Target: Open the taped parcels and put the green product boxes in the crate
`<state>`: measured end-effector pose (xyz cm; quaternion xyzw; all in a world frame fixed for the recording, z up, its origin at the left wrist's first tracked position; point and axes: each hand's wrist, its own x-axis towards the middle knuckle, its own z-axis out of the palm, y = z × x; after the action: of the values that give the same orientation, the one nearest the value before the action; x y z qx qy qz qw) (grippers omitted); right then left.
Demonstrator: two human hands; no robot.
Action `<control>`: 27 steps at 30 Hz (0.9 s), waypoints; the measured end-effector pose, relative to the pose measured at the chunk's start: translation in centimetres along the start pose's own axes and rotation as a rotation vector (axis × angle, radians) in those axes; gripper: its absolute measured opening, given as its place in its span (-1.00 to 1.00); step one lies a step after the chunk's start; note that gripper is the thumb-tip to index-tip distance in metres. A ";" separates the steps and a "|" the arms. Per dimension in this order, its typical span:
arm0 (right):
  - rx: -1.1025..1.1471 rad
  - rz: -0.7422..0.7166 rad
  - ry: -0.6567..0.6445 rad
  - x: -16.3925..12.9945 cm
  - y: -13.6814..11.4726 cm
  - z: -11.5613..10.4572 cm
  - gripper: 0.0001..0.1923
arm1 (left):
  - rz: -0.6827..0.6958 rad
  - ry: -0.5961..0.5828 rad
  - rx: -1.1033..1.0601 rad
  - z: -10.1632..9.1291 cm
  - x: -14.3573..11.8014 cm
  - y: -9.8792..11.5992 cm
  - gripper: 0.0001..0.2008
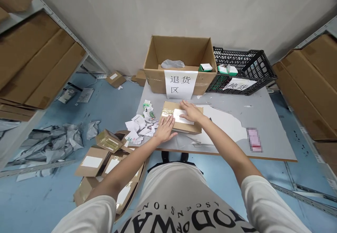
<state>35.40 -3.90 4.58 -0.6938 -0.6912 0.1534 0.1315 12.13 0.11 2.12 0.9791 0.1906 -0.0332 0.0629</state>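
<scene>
Viewpoint: looking down from the person's head at a grey desk [265,120], with both bare forearms reaching forward from white sleeves.

Small box: a flat brown cardboard box [168,110] with a white label lies near the middle of the desk, a little toward its near edge.

Left hand: the left hand [165,129] lies flat and spread, fingers apart, at the box's 7 o'clock corner, resting on the desk and against the box's near-left edge; it grips nothing.

Right hand: the right hand [191,112] lies palm down on top of the box, fingers open and pointing toward 10 o'clock, covering part of the white label; it presses rather than grasps.

Paper scraps: a heap of torn white scraps [140,126], some printed green, sits at 9 o'clock of the box, just beside the left hand.

Large carton: an open cardboard carton [181,55] stands at 12 o'clock of the box, at the desk's far edge, with a white sign bearing Chinese characters hanging from its front.

Crate: a black plastic crate [244,70] stands at 2 o'clock, touching the carton's right side, with small green and white packets inside.

White sheet: a torn white sheet [226,124] lies at 3 o'clock of the box, under the right forearm.

Floor: a pile of similar brown boxes [105,155] lies on the blue floor at 8 o'clock, beside crumpled grey bags [52,145].
</scene>
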 end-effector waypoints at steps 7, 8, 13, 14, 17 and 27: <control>-0.131 0.117 -0.206 3.5 -2.6 2.7 -0.17 | -0.008 0.085 -0.032 1.5 -0.5 -0.6 -0.19; -0.153 0.124 -0.215 3.5 -2.7 2.8 -0.19 | 0.003 0.093 -0.041 1.6 -0.6 -0.7 -0.19; -0.275 0.126 -0.193 3.3 -3.2 3.6 -0.28 | 0.013 0.107 -0.089 2.1 -0.4 -1.0 -0.12; -0.304 0.128 -0.173 3.3 -3.4 3.8 -0.29 | 0.014 0.106 -0.094 2.2 -0.4 -1.0 -0.10; -0.394 0.102 -0.105 3.6 -4.0 4.3 -0.35 | 0.017 0.109 -0.097 2.3 -0.3 -1.0 -0.08; -0.541 -0.307 -0.120 7.1 -6.0 4.2 -0.51 | 0.014 0.103 -0.100 2.5 -0.5 -1.0 -0.06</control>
<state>28.22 3.17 2.91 -0.5808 -0.8102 -0.0169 -0.0773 11.14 0.51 -0.42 0.9764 0.1884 0.0275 0.1020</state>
